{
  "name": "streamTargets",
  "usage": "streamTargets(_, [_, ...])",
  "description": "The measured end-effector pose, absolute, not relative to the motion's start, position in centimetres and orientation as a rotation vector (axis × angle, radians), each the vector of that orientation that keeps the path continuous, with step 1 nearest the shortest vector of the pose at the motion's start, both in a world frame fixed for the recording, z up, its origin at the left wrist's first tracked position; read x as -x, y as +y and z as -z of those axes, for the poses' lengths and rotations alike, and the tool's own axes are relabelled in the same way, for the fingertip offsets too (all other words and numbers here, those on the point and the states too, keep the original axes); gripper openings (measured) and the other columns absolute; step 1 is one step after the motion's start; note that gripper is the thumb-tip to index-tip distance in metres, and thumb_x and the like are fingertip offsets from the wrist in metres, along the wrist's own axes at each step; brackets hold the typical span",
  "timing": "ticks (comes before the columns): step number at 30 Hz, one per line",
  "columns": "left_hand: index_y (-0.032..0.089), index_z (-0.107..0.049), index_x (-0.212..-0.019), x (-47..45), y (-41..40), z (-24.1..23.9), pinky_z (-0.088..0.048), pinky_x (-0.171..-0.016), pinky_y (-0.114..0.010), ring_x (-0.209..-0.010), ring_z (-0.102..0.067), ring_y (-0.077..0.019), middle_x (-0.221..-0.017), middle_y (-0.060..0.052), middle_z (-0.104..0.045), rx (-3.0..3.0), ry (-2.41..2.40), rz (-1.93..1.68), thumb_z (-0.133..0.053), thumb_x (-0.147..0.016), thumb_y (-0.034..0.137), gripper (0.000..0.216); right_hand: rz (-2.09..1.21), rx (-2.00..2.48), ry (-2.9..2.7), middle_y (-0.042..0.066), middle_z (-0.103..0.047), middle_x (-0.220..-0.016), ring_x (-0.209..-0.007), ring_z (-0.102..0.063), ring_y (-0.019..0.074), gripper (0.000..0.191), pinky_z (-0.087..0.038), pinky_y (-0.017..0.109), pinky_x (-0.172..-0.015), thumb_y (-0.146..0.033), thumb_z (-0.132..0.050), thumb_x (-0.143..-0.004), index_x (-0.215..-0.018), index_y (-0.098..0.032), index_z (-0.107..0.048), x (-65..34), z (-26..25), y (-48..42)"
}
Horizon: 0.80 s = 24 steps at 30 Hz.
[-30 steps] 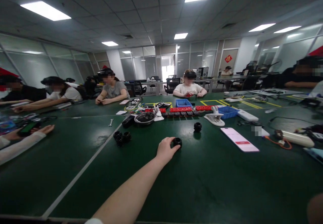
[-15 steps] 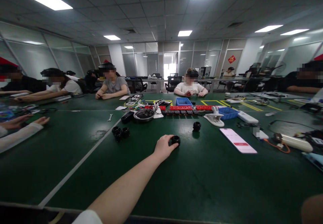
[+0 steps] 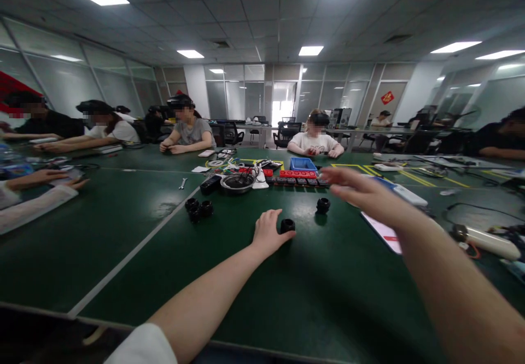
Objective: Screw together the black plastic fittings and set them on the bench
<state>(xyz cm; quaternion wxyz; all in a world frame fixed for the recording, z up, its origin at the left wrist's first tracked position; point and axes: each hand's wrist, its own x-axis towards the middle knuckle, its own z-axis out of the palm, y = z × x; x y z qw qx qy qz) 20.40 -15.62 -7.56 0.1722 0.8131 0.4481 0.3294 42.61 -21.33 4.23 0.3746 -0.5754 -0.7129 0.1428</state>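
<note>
Left hand (image 3: 268,234) is open partly around a black fitting (image 3: 287,225) in from the near edge of the bench (image 3: 262,315), thumb and fingers parted apparently to suit its curve; right hand (image 3: 365,191), blurred, hovers open, seemingly empty.

round piece (image 3: 288,227): black | table (image 3: 311,309): green | line (image 3: 132,254): white | bin (image 3: 303,168): blue

Head view forward, perhaps downward.

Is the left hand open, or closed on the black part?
Open. The left hand has fingers and thumb spread, with a gap between fingertips and the black part. Whether the thumb touches it, I cannot tell.
</note>
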Motion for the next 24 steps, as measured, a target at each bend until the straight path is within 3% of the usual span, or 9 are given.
streamTargets(5, [0.02,-0.056,-0.102,-20.4,-14.9,7.9,-0.037,-0.086,-0.036,-0.1,-0.046,-0.025,-0.101,-0.006,-0.055,-2.327,1.219,-0.936,-0.066,-0.066,0.04,0.043,-0.666,1.604,-2.065,0.01,-0.058,-0.104,-0.078,-0.056,0.0193,0.069,-0.045,0.033,-0.072,-0.022,-0.068,-0.063,-0.125,-0.013,-0.039,-38.9,3.9,-17.9])
streamTargets(6, [0.02,-0.057,-0.099,-20.3,-14.8,7.9,-0.038,-0.085,-0.035,-0.098,-0.048,-0.0238,-0.098,-0.005,-0.056,-2.333,1.194,-0.93,-0.066,-0.066,0.037,0.038,-0.676,1.586,-2.082,0.01,-0.058,-0.104,-0.079,-0.055,0.0192,0.07,-0.045,0.032,-0.072,-0.021,-0.069,-0.062,-0.125,-0.012,-0.04,-38.4,5.2,-17.4])
streamTargets(10, [0.021,-0.059,-0.098,-20.1,-14.2,8.0,-0.04,-0.083,-0.03,-0.094,-0.051,-0.0199,-0.095,-0.003,-0.057,-2.342,1.086,-0.908,-0.067,-0.067,0.029,0.033,-0.711,1.462,-2.168,0.002,-0.063,-0.087,-0.074,-0.056,0.0167,0.041,-0.043,0.025,-0.066,-0.021,-0.066,-0.063,-0.103,-0.015,-0.059,-37.8,7.4,-16.3])
streamTargets(14, [0.019,-0.059,-0.098,-20.1,-13.8,8.1,-0.044,-0.076,-0.027,-0.089,-0.054,-0.0182,-0.093,-0.004,-0.058,-2.315,1.029,-0.888,-0.067,-0.067,0.028,0.033,-0.603,1.466,-2.172,0.0,-0.061,-0.076,-0.072,-0.055,0.0163,0.022,-0.04,0.024,-0.063,-0.021,-0.066,-0.063,-0.084,-0.015,-0.063,-38.0,7.6,-16.0])
streamTargets(19, [0.019,-0.059,-0.093,-20.7,-13.5,8.8,-0.042,-0.079,-0.029,-0.091,-0.054,-0.0199,-0.093,-0.004,-0.058,-2.257,1.091,-0.925,-0.07,-0.064,0.027,0.031,-0.374,1.671,-2.051,0.002,-0.057,-0.071,-0.07,-0.051,0.0188,0.027,-0.036,0.026,-0.06,-0.034,-0.068,-0.06,-0.076,-0.015,-0.059,-37.4,8.8,-16.1])
streamTargets(24, [0.016,-0.057,-0.092,-21.4,-13.9,9.5,-0.04,-0.079,-0.035,-0.09,-0.052,-0.0235,-0.09,-0.006,-0.057,-2.185,1.22,-0.986,-0.067,-0.067,0.029,0.03,-0.179,1.805,-1.945,0.011,-0.056,-0.08,-0.082,-0.048,0.027,0.03,-0.034,0.035,-0.068,-0.035,-0.063,-0.064,-0.081,-0.012,-0.056,-36.0,9.1,-16.7])
